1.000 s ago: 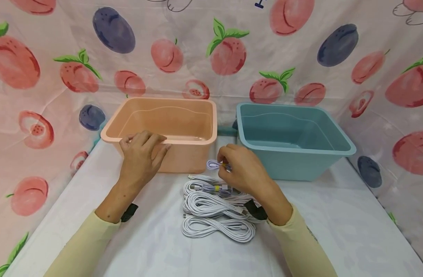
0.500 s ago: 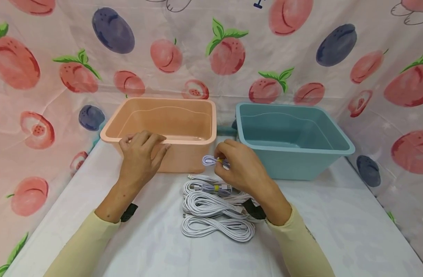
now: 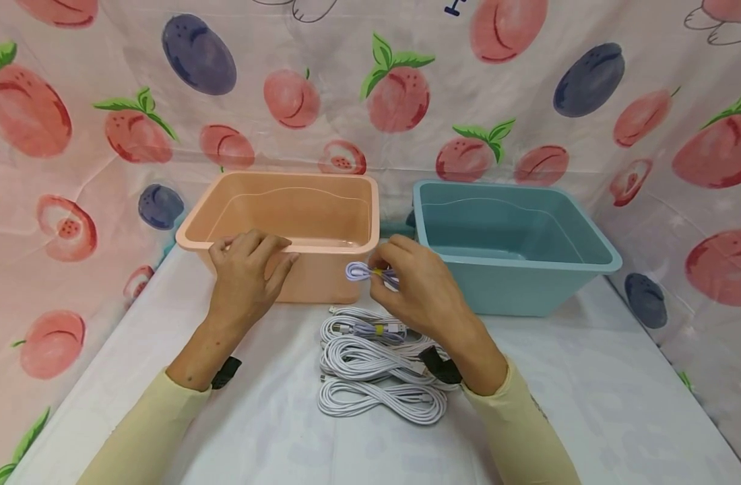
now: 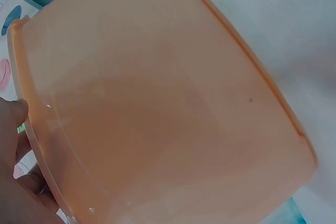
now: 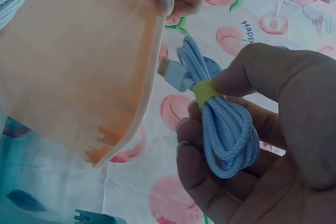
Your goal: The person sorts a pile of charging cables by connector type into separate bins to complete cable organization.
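My right hand (image 3: 420,286) pinches a small coiled charging cable (image 5: 223,129), pale lilac-blue and bound with a yellow tie. Its USB plug (image 5: 174,73) sticks out beside the tie in the right wrist view. The cable is in the air near the front right corner of an orange plastic bin (image 3: 322,276). My left hand (image 3: 244,276) grips the bin's front rim, thumb outside and fingers over the edge. Below the right hand lies a pile of coiled white cables (image 3: 370,364), and on its far part rests another lilac cable (image 3: 370,330) with a yellow tie.
A blue-green plastic bin (image 3: 498,286) stands to the right of the orange one, a narrow gap between them. Both are on a table with a white cloth (image 3: 255,431). Behind them hangs a fruit-print curtain (image 3: 340,40).
My right hand has risen slightly and moved left with the lilac cable, closer to the orange bin's corner. The left hand has stayed on the rim.
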### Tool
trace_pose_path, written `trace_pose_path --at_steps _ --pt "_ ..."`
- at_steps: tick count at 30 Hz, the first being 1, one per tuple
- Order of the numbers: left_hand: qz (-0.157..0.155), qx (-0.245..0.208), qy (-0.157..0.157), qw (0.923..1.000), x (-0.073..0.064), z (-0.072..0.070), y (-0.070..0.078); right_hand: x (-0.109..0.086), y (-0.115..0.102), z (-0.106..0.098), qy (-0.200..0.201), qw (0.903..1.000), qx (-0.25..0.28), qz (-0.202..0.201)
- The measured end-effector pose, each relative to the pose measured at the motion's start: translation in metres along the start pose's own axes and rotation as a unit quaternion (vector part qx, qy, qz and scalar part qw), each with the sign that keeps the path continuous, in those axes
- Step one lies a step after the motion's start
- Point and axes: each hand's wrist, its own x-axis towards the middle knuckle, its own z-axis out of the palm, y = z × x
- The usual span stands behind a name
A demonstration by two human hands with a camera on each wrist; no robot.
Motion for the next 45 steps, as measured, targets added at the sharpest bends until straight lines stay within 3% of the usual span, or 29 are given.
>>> trace_pose_path --at_steps 21,35,45 --pt "0.0 -0.003 0.001 1.0 -0.001 0.0 0.001 0.016 0.006 0.02 0.139 0.9885 0.045 -0.041" --pt "-0.002 -0.006 -0.003 1.0 0.0 0.0 0.0 0.026 0.013 0.039 0.118 0.9923 0.02 -0.033" --pt "-0.002 -0.005 -0.002 1.0 0.0 0.0 0.0 0.038 0.011 0.048 0.145 0.9887 0.022 -0.031"
